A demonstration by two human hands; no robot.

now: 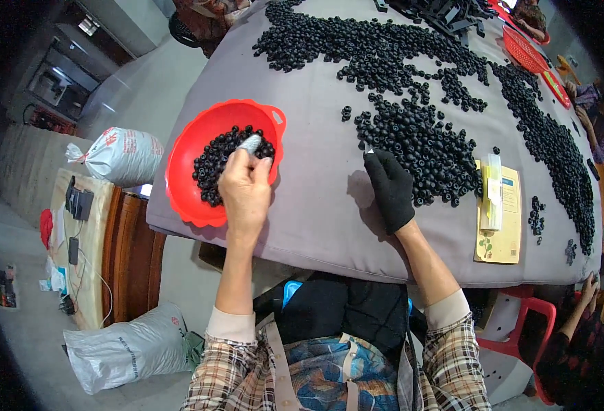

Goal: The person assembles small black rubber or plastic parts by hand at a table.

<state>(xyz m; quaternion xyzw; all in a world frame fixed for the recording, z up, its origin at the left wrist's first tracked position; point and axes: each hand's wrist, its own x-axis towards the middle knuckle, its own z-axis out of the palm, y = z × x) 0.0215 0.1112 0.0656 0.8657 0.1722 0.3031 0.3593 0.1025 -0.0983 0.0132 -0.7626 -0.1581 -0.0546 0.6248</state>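
My left hand [245, 195] is over the right side of a red scalloped bowl [181, 161], which holds many small black ring-like parts [211, 168]. A pale wrapping covers one of its fingertips, and the fingers are pinched together; whatever is between them is hidden. My right hand [391, 192], in a black glove, is closed at the left edge of a loose pile of the same black parts [428, 147]. A small shiny tip shows at its fingertips, too little to name.
More black parts [356, 44] spread across the grey tablecloth [315, 198]. A clear plastic box [492, 195] rests on a yellow booklet [509, 236]. Red baskets [523, 49] stand at the far right, where other people sit. White sacks [127, 349] are at the left.
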